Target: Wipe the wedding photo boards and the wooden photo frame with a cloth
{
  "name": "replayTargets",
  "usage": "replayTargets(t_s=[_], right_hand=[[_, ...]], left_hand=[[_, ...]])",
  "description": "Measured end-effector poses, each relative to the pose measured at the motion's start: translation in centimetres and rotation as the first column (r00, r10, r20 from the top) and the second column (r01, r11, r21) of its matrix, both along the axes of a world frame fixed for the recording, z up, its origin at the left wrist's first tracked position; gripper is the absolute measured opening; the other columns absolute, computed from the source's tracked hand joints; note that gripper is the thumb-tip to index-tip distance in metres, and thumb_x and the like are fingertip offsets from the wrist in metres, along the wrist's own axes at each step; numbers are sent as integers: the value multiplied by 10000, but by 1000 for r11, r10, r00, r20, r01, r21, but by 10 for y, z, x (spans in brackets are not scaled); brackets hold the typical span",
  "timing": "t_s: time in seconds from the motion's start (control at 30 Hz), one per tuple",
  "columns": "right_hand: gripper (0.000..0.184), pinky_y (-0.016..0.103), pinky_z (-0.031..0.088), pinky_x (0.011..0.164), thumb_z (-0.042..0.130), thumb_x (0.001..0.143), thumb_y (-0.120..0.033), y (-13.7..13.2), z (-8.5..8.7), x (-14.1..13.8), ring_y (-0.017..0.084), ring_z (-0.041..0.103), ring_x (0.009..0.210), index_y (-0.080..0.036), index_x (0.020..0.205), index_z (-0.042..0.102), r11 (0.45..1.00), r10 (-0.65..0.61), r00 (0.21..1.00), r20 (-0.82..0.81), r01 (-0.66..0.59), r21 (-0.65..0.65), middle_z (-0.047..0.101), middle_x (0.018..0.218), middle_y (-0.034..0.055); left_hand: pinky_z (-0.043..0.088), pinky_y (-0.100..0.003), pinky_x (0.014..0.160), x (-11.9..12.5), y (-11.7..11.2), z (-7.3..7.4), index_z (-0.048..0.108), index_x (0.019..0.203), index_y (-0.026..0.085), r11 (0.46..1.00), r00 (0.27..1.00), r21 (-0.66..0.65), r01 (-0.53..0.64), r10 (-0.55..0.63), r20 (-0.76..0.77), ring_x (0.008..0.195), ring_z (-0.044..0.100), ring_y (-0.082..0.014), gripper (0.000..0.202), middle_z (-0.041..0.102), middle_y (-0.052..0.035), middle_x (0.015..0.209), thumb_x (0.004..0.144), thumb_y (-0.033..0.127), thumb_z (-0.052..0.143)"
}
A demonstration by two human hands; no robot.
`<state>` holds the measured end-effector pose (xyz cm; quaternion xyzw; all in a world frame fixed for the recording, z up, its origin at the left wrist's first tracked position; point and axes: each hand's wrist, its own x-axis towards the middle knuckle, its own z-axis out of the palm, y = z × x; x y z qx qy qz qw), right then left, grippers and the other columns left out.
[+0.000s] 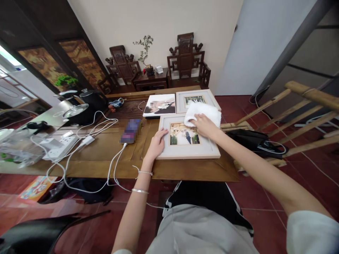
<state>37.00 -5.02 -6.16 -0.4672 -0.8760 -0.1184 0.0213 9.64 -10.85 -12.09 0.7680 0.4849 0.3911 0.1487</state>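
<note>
A white picture frame (164, 151) with a wedding photo in its middle lies flat near the front edge of the wooden table. Gripping its left side is my left hand (157, 143), with the fingers on the border. My right hand (202, 125) presses a bunched white cloth (205, 112) against the upper right part of the frame. The cloth hides that corner and part of a second white picture frame (182, 106) behind it. Left of that second frame lies a photo album (160, 106) with a picture on its cover.
A phone (130, 131) on a charging cable lies left of the frame. Farther left are a power strip (62, 146), tangled white cables, a lidded pot (79, 114) and a black kettle (92, 98). A bamboo chair (299, 116) stands at the right.
</note>
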Motion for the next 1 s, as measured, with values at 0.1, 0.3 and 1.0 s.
replayTargets(t_s=[0.1,0.3,1.0], right_hand=[[505,419,372,993,437,823,-18,-29,-1,-1,323,575,1112,-72,1300,592,999,35,998,44,-35,-20,611,1249,236],[589,320,430,781,401,781,20,-114,27,11,261,633,933,-159,1303,606,972,81,997,3,-78,-220,673,1066,156],[637,643,287,1080,419,792,16,9,-6,7,428,325,1396,-139,1403,503,999,-26,997,-78,28,26,380,1559,158]], left_hand=[[338,-487,1189,1,0,-1,639,1233,200,1000,1000,6,-8,8,10,1391,460,-220,496,646,-75,1333,847,-3,402],[342,-479,1188,3,1,-1,645,1216,178,999,999,8,-32,31,8,1386,467,-227,490,646,-95,1329,842,-10,393],[337,-477,1194,0,0,-1,641,1236,188,1000,1000,2,-2,2,-8,1394,456,-223,463,622,-86,1367,885,20,389]])
